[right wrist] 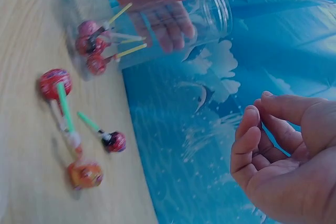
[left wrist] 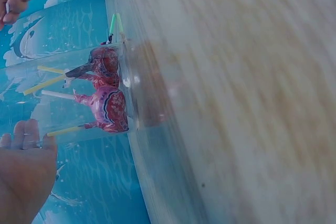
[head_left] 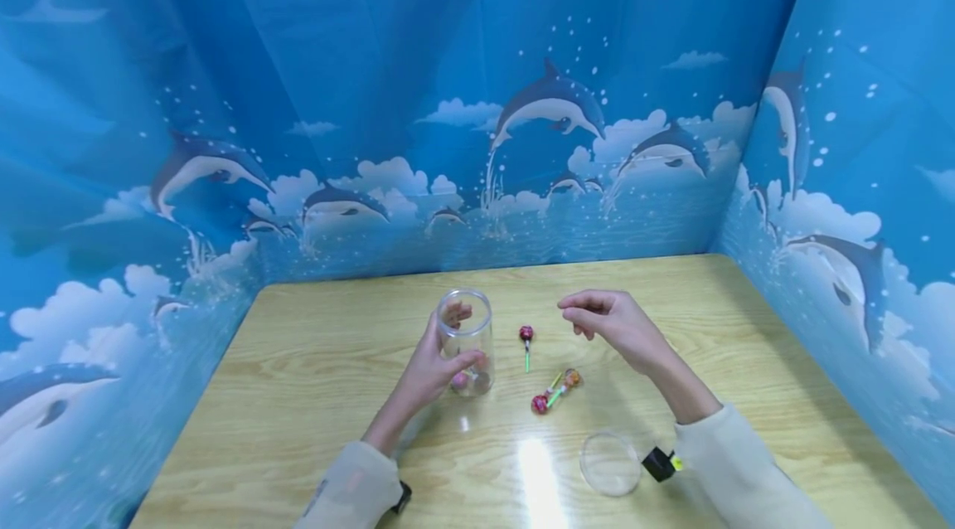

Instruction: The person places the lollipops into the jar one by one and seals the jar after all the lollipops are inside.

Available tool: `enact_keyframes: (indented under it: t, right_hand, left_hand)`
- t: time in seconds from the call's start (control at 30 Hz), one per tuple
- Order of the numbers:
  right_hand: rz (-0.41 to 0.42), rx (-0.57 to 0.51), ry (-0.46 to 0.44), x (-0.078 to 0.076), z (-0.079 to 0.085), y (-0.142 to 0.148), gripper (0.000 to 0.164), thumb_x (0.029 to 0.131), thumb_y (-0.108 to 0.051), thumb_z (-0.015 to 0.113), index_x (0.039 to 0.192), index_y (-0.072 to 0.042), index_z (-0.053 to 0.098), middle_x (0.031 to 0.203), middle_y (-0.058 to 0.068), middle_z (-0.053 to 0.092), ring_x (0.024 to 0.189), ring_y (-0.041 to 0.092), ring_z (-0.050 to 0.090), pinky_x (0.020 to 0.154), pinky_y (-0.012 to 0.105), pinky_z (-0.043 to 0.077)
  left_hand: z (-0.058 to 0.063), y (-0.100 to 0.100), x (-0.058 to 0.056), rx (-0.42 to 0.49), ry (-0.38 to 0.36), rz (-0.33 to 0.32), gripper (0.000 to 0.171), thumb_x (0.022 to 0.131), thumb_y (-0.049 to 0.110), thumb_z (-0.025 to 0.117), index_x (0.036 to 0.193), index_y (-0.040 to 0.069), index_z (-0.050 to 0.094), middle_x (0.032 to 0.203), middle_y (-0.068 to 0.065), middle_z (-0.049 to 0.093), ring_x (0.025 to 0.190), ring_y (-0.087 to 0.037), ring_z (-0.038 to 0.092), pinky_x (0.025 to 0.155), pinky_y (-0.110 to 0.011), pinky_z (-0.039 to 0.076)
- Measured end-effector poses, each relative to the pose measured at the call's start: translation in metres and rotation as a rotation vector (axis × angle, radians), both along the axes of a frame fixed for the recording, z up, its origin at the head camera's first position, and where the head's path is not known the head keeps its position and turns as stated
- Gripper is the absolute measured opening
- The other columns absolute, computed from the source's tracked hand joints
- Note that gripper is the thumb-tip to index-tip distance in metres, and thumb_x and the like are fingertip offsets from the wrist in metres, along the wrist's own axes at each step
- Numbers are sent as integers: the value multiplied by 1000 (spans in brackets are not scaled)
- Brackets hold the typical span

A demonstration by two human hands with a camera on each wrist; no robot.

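My left hand (head_left: 436, 367) grips a clear plastic jar (head_left: 477, 347), thumb on the near side and fingers around the far side. The jar stands upright and uncapped on the table. Several wrapped lollipops (left wrist: 107, 106) rest at its bottom, sticks pointing up. My right hand (right wrist: 289, 156) hovers to the right, its fingers loosely bent, thumb near the index fingertip and nothing seen between them. Between the hands lies a dark red lollipop (head_left: 526, 333) with a green stick. Closer to me, a red lollipop (head_left: 540, 404) and an orange lollipop (head_left: 572, 378) lie with sticks crossing.
A round clear lid (head_left: 610, 464) lies flat near the right forearm. The wood-grain table (head_left: 313, 363) ends at a blue dolphin-print curtain (head_left: 418, 98) behind and on both sides. Small black devices (head_left: 658, 464) sit at the wrists.
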State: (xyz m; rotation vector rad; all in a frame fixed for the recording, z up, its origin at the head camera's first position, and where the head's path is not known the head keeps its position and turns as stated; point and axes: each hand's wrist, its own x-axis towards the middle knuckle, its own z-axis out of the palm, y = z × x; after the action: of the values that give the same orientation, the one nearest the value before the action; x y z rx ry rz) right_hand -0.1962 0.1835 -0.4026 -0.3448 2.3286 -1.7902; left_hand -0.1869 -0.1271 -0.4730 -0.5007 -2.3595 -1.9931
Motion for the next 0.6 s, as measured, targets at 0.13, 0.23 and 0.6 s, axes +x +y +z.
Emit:
enact_keyframes:
  t: [0.13, 0.23, 0.6]
  right_hand:
    - [-14, 1, -16, 4, -9, 9, 34, 102, -17, 68, 125, 8, 67, 85, 12, 64, 72, 18, 56, 64, 28, 50]
    - [-17, -3, -34, 7, -18, 15, 35, 101, -17, 68, 125, 8, 66, 86, 11, 65, 73, 17, 57, 65, 28, 51]
    - [-14, -2, -136, 25, -52, 30, 39, 102, -16, 66, 127, 13, 63, 86, 9, 66, 76, 18, 60, 67, 28, 53]
  left_hand:
    - [0, 0, 0, -3, -3, 6, 85, 84, 10, 84, 155, 12, 36, 151, -14, 51, 143, -36, 42, 123, -62, 20]
    - [0, 0, 1, -3, -5, 5, 85, 84, 9, 84, 155, 12, 36, 151, -14, 51, 143, -35, 42, 123, -62, 20]
    - [0, 0, 1, 8, -7, 6, 83, 85, 7, 83, 154, 12, 38, 151, -17, 50, 143, -37, 42, 122, -63, 21]
